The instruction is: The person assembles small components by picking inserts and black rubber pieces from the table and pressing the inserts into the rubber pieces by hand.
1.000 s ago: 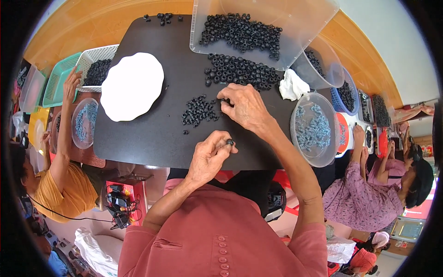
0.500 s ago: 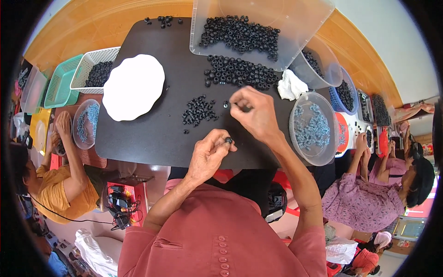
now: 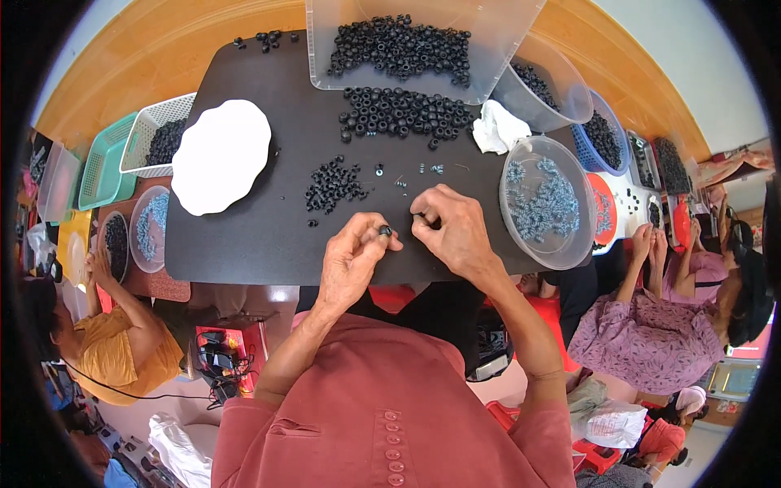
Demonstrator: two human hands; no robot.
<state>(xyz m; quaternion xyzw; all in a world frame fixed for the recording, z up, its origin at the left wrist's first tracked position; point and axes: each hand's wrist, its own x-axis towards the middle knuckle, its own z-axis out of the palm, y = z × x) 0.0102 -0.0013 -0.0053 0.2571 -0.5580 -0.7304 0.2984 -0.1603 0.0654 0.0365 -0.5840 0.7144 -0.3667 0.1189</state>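
Observation:
My left hand pinches a small black round knob between thumb and fingertips, above the table's near edge. Just to its right, my right hand has its fingers closed at a small dark piece, mostly hidden by the fingertips. The two hands are close but apart. Beyond the left hand lies a pile of small black parts. Past that spreads a larger heap of black hollow knobs. A few small blue metallic parts are scattered on the table beyond my right hand.
The dark table carries a white scalloped plate, a tipped clear bin of black knobs, a white cloth and a clear tub of blue metallic parts. Co-workers sit at both sides, near baskets and tubs.
My right hand has come back toward me from the heap, beside my left hand. The left hand still pinches its knob. The whole view has shifted slightly.

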